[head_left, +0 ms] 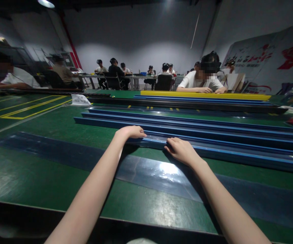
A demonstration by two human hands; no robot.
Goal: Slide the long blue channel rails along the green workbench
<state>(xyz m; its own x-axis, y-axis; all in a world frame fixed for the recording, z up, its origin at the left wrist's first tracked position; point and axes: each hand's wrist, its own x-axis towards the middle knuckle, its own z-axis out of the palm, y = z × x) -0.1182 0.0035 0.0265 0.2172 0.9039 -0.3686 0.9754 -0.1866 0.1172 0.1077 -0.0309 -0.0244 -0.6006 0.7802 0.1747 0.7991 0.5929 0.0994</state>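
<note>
A long blue channel strip (232, 155) lies across the green table in front of me, its open side facing up. My left hand (134, 131) is bent at the wrist, with its fingers curled over the near wall of this strip. To the right, my right hand (180, 149) has its fingers closed at the same near wall, a short gap from the left. Whatever the fingertips touch inside the channel is hidden. Just behind runs a second blue channel strip (187, 126), roughly parallel. Between me and the strips, a flat clear plastic film (146, 169) is stretched along the table.
Farther back lie a black strip (187, 103) and a yellow strip (202, 95). A white paper sign (80, 100) stands at the back left. Across the table a person (202, 81) leans over with both hands at the yellow strip. Other people sit at tables behind.
</note>
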